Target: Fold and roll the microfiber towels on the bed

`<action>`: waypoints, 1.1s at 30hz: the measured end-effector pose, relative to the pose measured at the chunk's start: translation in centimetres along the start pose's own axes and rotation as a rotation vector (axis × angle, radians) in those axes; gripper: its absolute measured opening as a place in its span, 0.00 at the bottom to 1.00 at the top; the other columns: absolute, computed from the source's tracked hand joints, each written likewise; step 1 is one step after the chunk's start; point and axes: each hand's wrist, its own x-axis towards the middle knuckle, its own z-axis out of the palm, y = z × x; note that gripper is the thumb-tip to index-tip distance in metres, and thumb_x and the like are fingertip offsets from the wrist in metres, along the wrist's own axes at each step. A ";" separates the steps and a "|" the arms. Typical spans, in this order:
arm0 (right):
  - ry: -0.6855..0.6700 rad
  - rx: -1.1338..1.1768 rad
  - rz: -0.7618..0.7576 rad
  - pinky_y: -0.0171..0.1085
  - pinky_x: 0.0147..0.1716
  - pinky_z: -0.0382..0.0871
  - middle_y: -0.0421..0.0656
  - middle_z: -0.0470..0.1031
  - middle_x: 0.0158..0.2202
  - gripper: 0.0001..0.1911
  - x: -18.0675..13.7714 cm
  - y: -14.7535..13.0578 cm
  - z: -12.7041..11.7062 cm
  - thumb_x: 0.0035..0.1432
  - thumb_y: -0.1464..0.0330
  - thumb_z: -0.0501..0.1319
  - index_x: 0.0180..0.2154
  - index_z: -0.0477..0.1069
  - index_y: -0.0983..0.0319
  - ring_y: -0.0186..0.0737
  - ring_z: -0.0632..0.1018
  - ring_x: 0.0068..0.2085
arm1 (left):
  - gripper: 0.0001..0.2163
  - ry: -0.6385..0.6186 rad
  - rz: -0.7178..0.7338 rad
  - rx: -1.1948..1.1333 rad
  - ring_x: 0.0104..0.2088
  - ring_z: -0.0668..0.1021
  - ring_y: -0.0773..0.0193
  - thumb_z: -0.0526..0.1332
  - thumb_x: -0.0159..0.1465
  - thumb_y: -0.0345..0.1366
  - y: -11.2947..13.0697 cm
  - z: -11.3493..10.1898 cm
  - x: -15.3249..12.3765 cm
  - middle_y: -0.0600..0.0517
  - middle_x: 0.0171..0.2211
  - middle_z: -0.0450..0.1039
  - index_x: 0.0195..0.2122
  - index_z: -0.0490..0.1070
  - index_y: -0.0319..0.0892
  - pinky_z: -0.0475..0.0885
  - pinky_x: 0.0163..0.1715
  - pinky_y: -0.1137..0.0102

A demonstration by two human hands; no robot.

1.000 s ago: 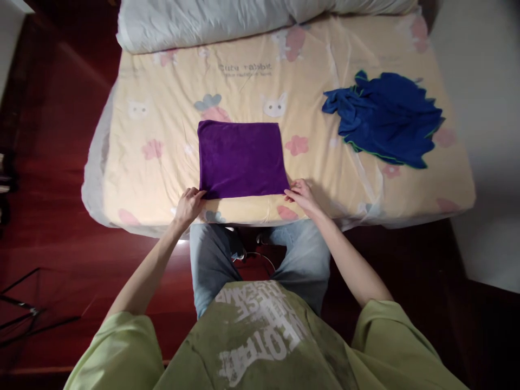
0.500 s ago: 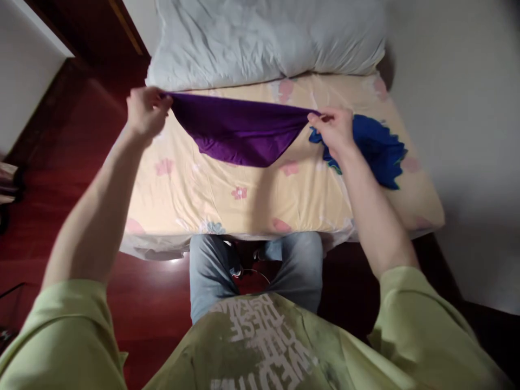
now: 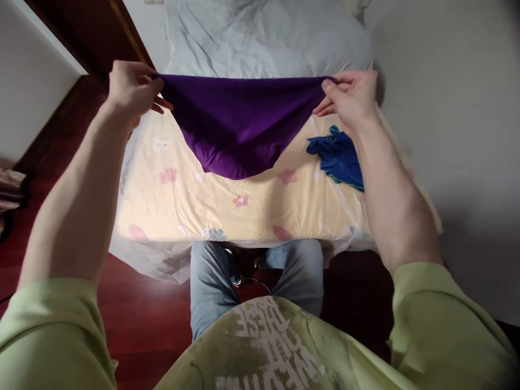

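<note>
- Far left, a dark red wooden floor (image 3: pixel 138 319) runs alongside the bed (image 3: pixel 195 200) and under its near edge.
- The left hand (image 3: pixel 132 89) is raised above the bed's left side, closed in a pinch on the left top corner of the purple towel (image 3: pixel 239 124), thumb and fingertips clamping the cloth.
- The purple towel hangs in the air between the two hands. Its top edge is stretched nearly straight, its body sags to a rounded point, and its lowest part hangs over the middle of the bed. Whether it touches the sheet cannot be told.
- The bed wears a pale yellow sheet printed with pink flowers, and its near edge meets the person's knees in blue jeans (image 3: pixel 211 281).
- Behind the towel, a white pillow (image 3: pixel 264 38) lies across the head of the bed.
- Low in the middle, the person's green T-shirt (image 3: pixel 264 352) with white lettering fills the foreground.
- The right hand (image 3: pixel 351 97) is held level with the left one, its fingers closed on the towel's right top corner.
- Just below the right wrist, a crumpled blue cloth (image 3: pixel 339 157) with a green hem lies on the sheet, partly hidden by the forearm and well apart from the purple towel.
- At the far right stands a plain grey wall (image 3: pixel 455 108).
</note>
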 end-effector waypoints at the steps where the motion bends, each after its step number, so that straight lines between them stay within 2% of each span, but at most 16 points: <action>1: -0.011 0.013 -0.003 0.37 0.46 0.84 0.32 0.77 0.24 0.17 0.2 0.3 -0.1 0.71 0.55 0.69 0.45 0.72 0.61 0.35 0.86 0.34 | 0.21 0.001 0.003 -0.021 0.44 0.86 0.43 0.59 0.77 0.39 -0.4 0.1 0.3 0.46 0.38 0.73 0.52 0.67 0.17 0.78 0.42 0.41; 3: -0.018 0.024 -0.016 0.39 0.50 0.84 0.33 0.78 0.26 0.18 0.4 0.5 -0.1 0.71 0.53 0.69 0.47 0.71 0.61 0.36 0.87 0.38 | 0.17 0.001 0.003 -0.050 0.44 0.87 0.44 0.58 0.78 0.36 -1.2 0.2 0.9 0.48 0.38 0.72 0.52 0.65 0.19 0.80 0.43 0.43; 7: 0.001 0.032 -0.024 0.43 0.49 0.86 0.35 0.80 0.31 0.17 0.0 0.1 0.0 0.69 0.53 0.71 0.46 0.70 0.57 0.37 0.87 0.39 | 0.19 0.046 -0.003 -0.127 0.42 0.87 0.48 0.65 0.77 0.41 -2.5 0.3 2.1 0.53 0.34 0.70 0.51 0.64 0.26 0.81 0.47 0.37; 11: -0.009 0.025 0.043 0.44 0.45 0.85 0.36 0.78 0.29 0.11 0.6 0.7 0.7 0.73 0.64 0.69 0.46 0.70 0.63 0.38 0.86 0.34 | 0.19 0.039 -0.039 -0.201 0.42 0.87 0.50 0.69 0.74 0.42 -3.8 1.0 3.1 0.53 0.33 0.69 0.46 0.66 0.28 0.79 0.50 0.33; 14: 0.013 0.034 0.095 0.44 0.44 0.85 0.35 0.75 0.28 0.08 3.3 2.7 1.6 0.74 0.70 0.67 0.45 0.70 0.65 0.34 0.84 0.31 | 0.21 0.052 -0.086 -0.240 0.41 0.85 0.55 0.74 0.70 0.43 -4.9 2.1 5.0 0.52 0.32 0.69 0.43 0.66 0.30 0.81 0.51 0.34; 16: 0.056 0.076 0.076 0.42 0.46 0.84 0.32 0.73 0.29 0.09 6.0 4.0 2.4 0.73 0.70 0.68 0.43 0.69 0.63 0.31 0.82 0.32 | 0.22 0.059 -0.107 -0.257 0.40 0.83 0.62 0.75 0.68 0.45 -5.6 3.1 7.1 0.53 0.33 0.70 0.43 0.66 0.34 0.82 0.53 0.39; 19: 0.117 0.152 0.033 0.40 0.52 0.83 0.32 0.72 0.31 0.12 9.9 4.8 3.5 0.71 0.69 0.70 0.41 0.67 0.59 0.27 0.78 0.34 | 0.21 0.117 -0.137 -0.278 0.37 0.77 0.74 0.73 0.69 0.47 -6.1 4.3 10.7 0.57 0.36 0.71 0.46 0.64 0.39 0.84 0.54 0.52; 22: 0.168 0.193 -0.005 0.38 0.56 0.81 0.34 0.74 0.36 0.14 11.6 4.5 4.2 0.69 0.68 0.73 0.38 0.67 0.58 0.27 0.77 0.39 | 0.19 0.214 -0.084 -0.303 0.38 0.77 0.75 0.69 0.73 0.50 -5.7 4.7 11.7 0.58 0.41 0.73 0.48 0.63 0.43 0.84 0.51 0.61; 24: 0.190 0.161 -0.092 0.38 0.54 0.83 0.36 0.76 0.38 0.13 10.4 4.4 4.2 0.68 0.67 0.73 0.37 0.69 0.57 0.29 0.78 0.41 | 0.18 0.241 0.030 -0.298 0.41 0.79 0.72 0.67 0.74 0.52 -5.3 4.8 9.5 0.55 0.44 0.76 0.49 0.65 0.44 0.83 0.52 0.61; 26: 0.178 0.091 -0.208 0.39 0.53 0.83 0.39 0.79 0.41 0.09 6.9 4.9 3.9 0.68 0.66 0.72 0.39 0.74 0.58 0.32 0.81 0.43 | 0.18 0.220 0.162 -0.245 0.46 0.81 0.67 0.65 0.75 0.52 -5.2 5.0 4.7 0.51 0.47 0.78 0.51 0.70 0.41 0.82 0.55 0.59; 28: 0.114 0.008 -0.294 0.41 0.57 0.81 0.43 0.84 0.46 0.07 1.3 6.4 3.6 0.69 0.64 0.71 0.44 0.79 0.59 0.37 0.83 0.49 | 0.17 0.218 0.242 -0.134 0.48 0.83 0.60 0.64 0.76 0.47 -5.7 5.6 -2.1 0.46 0.49 0.80 0.52 0.76 0.36 0.81 0.57 0.57; 30: 0.075 -0.121 -0.264 0.48 0.60 0.80 0.45 0.85 0.49 0.08 -5.6 8.7 3.3 0.68 0.62 0.70 0.46 0.82 0.57 0.45 0.84 0.53 | 0.12 0.183 0.263 -0.027 0.46 0.85 0.57 0.63 0.76 0.41 -7.2 6.9 -9.6 0.45 0.48 0.83 0.50 0.81 0.38 0.81 0.55 0.58; 33: -0.107 -0.277 -0.115 0.55 0.62 0.81 0.42 0.85 0.51 0.09 -16.3 13.6 3.3 0.68 0.63 0.65 0.45 0.85 0.51 0.52 0.85 0.55 | 0.12 -0.102 0.258 0.022 0.53 0.85 0.54 0.57 0.77 0.37 -10.4 10.0 -20.1 0.44 0.55 0.83 0.50 0.81 0.43 0.82 0.57 0.57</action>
